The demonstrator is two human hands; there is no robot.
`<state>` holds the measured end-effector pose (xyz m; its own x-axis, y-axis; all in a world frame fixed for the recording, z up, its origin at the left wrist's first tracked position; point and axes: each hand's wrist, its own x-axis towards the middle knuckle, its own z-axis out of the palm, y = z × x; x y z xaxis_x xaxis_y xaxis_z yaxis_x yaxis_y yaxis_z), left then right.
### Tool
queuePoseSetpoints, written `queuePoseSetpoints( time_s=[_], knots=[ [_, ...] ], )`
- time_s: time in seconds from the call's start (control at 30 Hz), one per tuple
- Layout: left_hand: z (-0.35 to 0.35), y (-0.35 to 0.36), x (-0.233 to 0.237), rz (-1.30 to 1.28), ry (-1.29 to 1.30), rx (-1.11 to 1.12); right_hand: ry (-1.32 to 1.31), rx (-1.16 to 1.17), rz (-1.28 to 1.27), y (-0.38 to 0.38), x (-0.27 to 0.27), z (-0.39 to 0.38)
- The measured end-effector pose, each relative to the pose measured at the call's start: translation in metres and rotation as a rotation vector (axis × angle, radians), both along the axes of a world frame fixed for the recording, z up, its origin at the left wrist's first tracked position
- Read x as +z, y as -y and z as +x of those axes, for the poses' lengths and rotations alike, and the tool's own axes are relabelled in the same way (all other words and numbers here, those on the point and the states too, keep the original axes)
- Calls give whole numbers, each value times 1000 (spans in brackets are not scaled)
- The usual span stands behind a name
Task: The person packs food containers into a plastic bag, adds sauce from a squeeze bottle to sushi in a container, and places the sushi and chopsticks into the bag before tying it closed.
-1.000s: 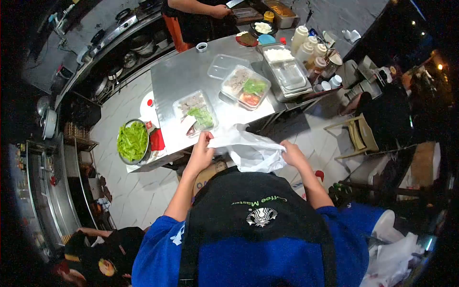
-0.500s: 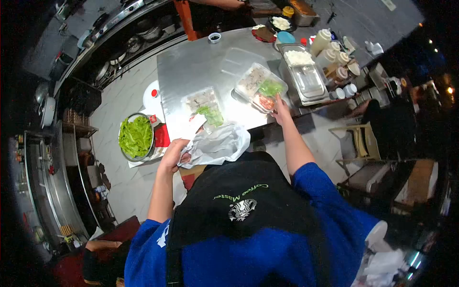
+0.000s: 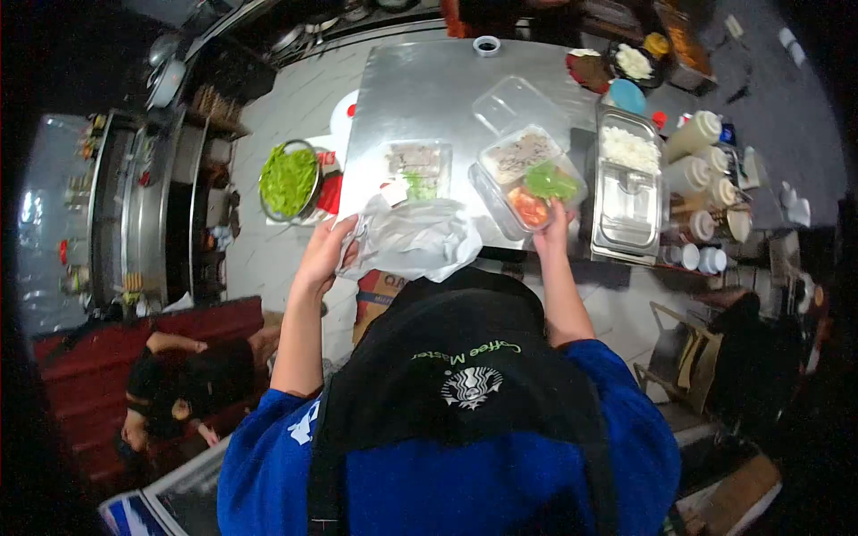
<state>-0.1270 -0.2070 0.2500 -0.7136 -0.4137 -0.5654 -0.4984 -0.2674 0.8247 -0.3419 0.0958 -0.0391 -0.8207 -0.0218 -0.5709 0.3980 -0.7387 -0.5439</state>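
My left hand [image 3: 326, 255] is closed on the side of a thin, whitish plastic bag [image 3: 411, 237], which sags open at the table's front edge. Just beyond the bag lies a clear food container [image 3: 447, 159] with sliced meat and lettuce; the bag hides its near part. My right hand [image 3: 554, 230] grips the near right corner of another clear takeout container [image 3: 492, 189]. Inside that one are pale meat, green lettuce [image 3: 550, 181] and an orange-red food [image 3: 527, 207]. Its clear lid [image 3: 511, 100] lies folded back on the far side.
Left of the steel table [image 3: 393, 89] stands a bowl of lettuce [image 3: 289, 180]. Metal bins with white shreds [image 3: 630, 147] and several squeeze bottles [image 3: 693, 134] line the right. A dark sauce cup [image 3: 486, 46] sits at the back. Another person [image 3: 192, 380] is at lower left.
The camera view has swung, so the table and its items appear farther right and higher. Both hands keep their hold on the bag and the container.
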Motion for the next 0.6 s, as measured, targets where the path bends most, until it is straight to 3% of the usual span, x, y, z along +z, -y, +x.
queuePoseSetpoints(
  time_s=[0.07,0.13,0.37,0.47,0.57,0.6],
  knots=[
    [-12,-17,12,-153,74,41,-75,108,-13,-13,-7,-1],
    [-15,-20,19,-278,160,0,-52,265,-203,-26,-13,3],
    [-14,-2,8,-422,310,-102,-45,514,-370,-23,83,34],
    [-22,6,10,-281,133,13,-88,574,-371,-23,125,38],
    [-54,4,15,-295,-87,28,-118,705,-506,-19,173,41],
    [-69,4,15,-421,-125,-70,-108,686,-399,-17,175,41]
  ],
)
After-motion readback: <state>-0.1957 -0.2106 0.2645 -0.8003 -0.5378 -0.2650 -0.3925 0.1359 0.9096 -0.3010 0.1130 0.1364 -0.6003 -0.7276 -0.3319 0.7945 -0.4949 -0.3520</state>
